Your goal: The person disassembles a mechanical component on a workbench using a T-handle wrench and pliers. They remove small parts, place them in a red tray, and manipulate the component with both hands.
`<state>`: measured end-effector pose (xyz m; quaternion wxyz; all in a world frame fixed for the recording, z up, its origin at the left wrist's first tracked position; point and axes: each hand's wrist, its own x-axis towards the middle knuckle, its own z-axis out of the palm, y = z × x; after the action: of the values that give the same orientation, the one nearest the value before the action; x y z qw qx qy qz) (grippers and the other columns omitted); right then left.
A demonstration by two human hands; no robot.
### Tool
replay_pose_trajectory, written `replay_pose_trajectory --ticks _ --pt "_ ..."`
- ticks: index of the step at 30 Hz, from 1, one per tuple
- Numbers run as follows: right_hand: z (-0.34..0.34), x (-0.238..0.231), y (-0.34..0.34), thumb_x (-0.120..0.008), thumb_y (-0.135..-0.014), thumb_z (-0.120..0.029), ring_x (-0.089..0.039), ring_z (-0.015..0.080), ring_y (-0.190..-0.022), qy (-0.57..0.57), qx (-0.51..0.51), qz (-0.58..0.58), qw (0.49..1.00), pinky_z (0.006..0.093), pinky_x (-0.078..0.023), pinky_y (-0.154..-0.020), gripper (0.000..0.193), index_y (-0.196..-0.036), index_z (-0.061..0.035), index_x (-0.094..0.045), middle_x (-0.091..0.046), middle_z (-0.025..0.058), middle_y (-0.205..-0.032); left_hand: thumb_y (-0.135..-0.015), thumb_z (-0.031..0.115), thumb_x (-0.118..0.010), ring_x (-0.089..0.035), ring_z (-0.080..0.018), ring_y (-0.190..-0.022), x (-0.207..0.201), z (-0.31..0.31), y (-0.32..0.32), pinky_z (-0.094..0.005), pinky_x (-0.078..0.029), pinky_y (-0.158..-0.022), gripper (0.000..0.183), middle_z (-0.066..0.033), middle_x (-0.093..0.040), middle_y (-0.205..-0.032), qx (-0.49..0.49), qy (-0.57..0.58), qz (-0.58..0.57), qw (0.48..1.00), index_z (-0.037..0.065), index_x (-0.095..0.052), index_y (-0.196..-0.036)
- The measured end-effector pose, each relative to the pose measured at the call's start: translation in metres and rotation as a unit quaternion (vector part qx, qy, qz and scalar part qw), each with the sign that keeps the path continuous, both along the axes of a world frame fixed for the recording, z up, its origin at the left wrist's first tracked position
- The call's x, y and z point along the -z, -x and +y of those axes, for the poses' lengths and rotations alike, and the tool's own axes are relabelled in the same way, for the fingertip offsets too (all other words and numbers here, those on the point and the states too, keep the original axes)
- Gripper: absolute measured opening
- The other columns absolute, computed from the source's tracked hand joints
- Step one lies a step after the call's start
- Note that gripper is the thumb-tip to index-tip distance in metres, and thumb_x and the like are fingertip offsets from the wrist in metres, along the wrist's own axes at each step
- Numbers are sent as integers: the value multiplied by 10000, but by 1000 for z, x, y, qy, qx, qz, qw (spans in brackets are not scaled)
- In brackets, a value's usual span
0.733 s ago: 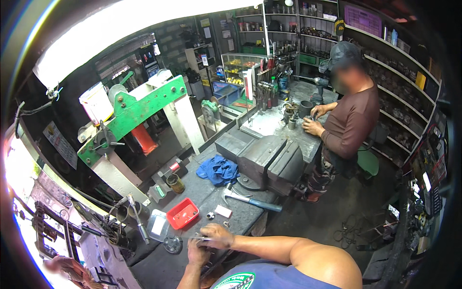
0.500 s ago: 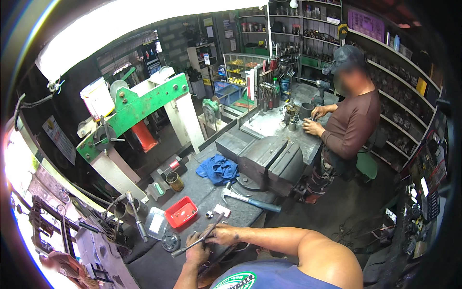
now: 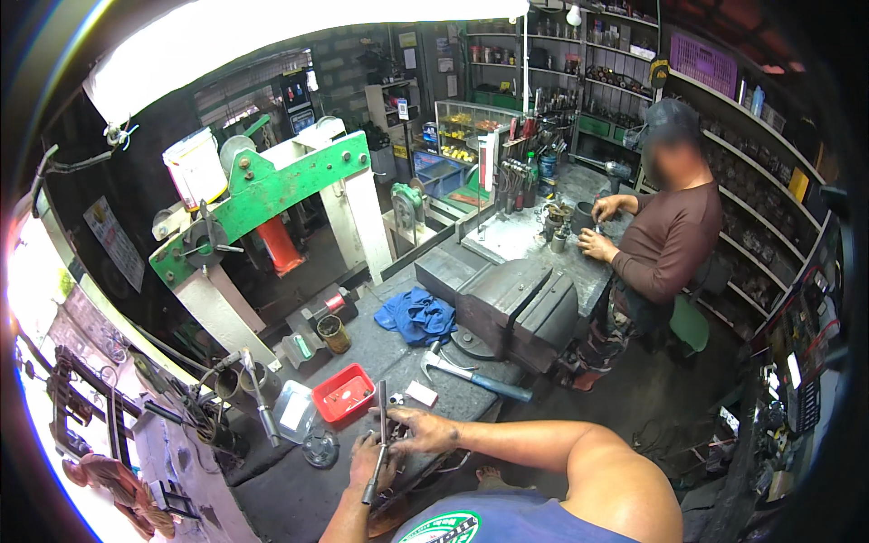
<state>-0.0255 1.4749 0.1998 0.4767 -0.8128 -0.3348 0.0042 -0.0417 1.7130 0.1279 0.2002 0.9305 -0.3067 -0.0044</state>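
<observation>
My left hand (image 3: 366,460) and my right hand (image 3: 425,431) are close together at the near edge of the workbench. A long steel wrench bar (image 3: 382,418) with a thicker end crosses in front of them, almost upright in the picture. The fingers of my right hand reach round to this bar. Under the bar, my left hand is closed around something dark, mostly hidden by the fingers. A red plastic tray (image 3: 345,393) with small parts lies just beyond. Beside it are a round clear-and-dark piece (image 3: 320,448), a small white box (image 3: 421,393) and small metal parts (image 3: 396,399).
A claw hammer (image 3: 475,376) lies below a large bench vise (image 3: 516,308). A blue cloth (image 3: 416,317) and a rusty can (image 3: 334,334) are farther back. Left stands a green-and-white press frame (image 3: 272,190). A co-worker (image 3: 674,226) handles metal parts at the far right bench.
The wrench bar has swung from a slant to nearly upright in my hands. My right hand has shifted slightly. The whole view has moved a little, and the co-worker's hands have stirred.
</observation>
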Motion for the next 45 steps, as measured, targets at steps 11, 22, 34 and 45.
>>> replay_pose_trajectory --ticks 11,22,34,45 --pt "16 19 -5 -788 -1007 -196 -677 165 -1141 -119 -71 220 966 351 -541 -1013 332 -1291 -47 -702 -751 100 -1151 -942 280 -720 -562 -385 -1356 -18 -4 6 -550 -412 -1184 374 -121 -672 -1389 16 43 4 999 153 -728 -1294" --pt "2 -74 -34 -694 -880 -276 -482 397 -1502 271 -217 -412 842 583 -411 -1208 364 -1184 -91 -767 -583 192 -1533 -916 243 -722 -623 -324 -1284 -30 -15 9 -543 -398 -1195 294 -140 -720 -1265 -25 11 -25 999 102 -766 -1170" --pt "27 -116 -52 -688 -910 -292 -768 386 -1050 255 -235 -390 853 559 -516 -1076 346 -1156 -70 -785 -796 167 -943 -920 282 -727 -623 -321 -1284 -32 -24 14 -522 -390 -1208 302 -128 -737 -1243 -79 4 -25 997 98 -775 -1155" --pt "48 -122 -31 -699 -961 -336 -767 408 -912 429 -161 -101 883 531 -617 -803 325 -980 -26 -793 -764 227 -965 -952 299 -692 -617 -314 -1313 -13 -17 13 -516 -408 -1191 276 -113 -737 -1266 -81 -27 -19 996 129 -783 -1150"
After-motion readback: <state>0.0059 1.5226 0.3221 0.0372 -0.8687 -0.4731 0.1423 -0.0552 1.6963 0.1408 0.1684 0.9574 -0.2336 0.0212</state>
